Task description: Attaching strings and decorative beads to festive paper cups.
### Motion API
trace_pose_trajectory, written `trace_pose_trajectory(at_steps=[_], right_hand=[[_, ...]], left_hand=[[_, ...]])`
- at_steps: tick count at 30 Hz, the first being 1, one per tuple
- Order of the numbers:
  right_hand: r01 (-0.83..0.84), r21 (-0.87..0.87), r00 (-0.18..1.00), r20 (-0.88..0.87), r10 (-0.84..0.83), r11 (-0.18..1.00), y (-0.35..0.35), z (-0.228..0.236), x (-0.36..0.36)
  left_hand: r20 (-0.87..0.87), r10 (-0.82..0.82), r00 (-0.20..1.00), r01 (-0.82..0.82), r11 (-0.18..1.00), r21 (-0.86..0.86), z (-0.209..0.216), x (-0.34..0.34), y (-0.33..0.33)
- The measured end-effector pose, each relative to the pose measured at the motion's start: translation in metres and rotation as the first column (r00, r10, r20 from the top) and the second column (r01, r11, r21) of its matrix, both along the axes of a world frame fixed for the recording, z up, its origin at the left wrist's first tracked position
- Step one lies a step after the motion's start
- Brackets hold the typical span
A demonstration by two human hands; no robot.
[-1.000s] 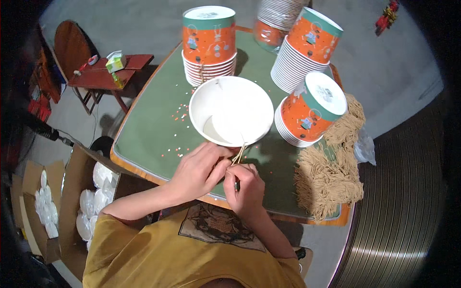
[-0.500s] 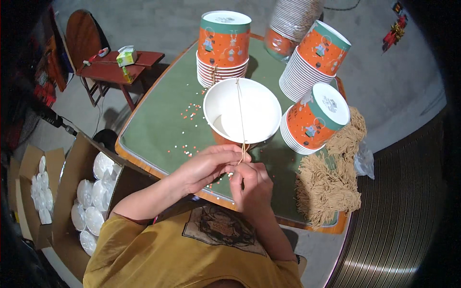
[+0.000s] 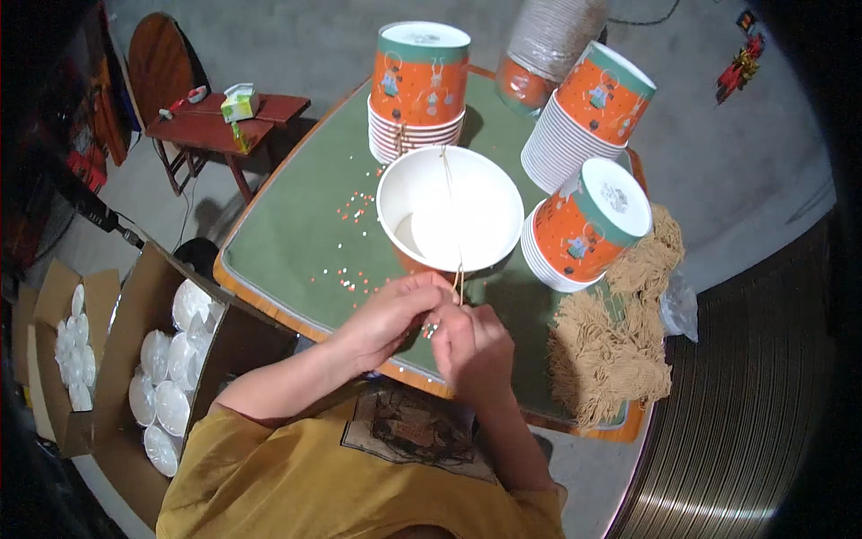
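Note:
A paper bucket (image 3: pixel 422 180), white inside and orange outside, stands mouth-up on the green-topped table (image 3: pixel 287 234) in front of me. A thin tan cord (image 3: pixel 450 198) runs across its mouth from the far rim to the near rim. At the near rim, my left hand (image 3: pixel 404 310) and my right hand (image 3: pixel 471 346) meet with fingers pinched on the cord's end. The fingertips overlap, so the exact shape of the cord between them is hidden. Small white and orange bits (image 3: pixel 355 207) lie scattered left of the bucket.
Stacks of upturned orange buckets stand behind (image 3: pixel 419 76) and to the right (image 3: pixel 579 229). Bundles of tan cord (image 3: pixel 611 359) lie at the right edge. Cardboard boxes (image 3: pixel 135 359) with white wrapped discs are at left. A red bench (image 3: pixel 211 126) stands beyond.
My hands stay at the near rim with the cord; the fingers have shifted slightly and closed nearer together. The view has moved a little.

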State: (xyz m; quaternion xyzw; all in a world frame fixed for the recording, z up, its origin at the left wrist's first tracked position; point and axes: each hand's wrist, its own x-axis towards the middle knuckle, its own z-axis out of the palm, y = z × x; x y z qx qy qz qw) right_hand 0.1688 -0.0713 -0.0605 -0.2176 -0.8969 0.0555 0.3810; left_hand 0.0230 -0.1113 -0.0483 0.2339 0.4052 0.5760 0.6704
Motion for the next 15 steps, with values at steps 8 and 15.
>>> trace_pose_trajectory(at_steps=[8,15], right_hand=[[-0.079,-0.01,0.996,-0.048,0.079,0.997,0.007,-0.004,0.0],[-0.199,-0.049,0.98,-0.014,0.199,0.979,0.013,0.0,-0.002]], left_hand=[[0.163,0.092,0.982,-0.075,0.991,-0.108,0.004,0.007,0.004],[0.39,0.169,0.905,-0.145,0.985,-0.09,-0.001,-0.002,0.015]])
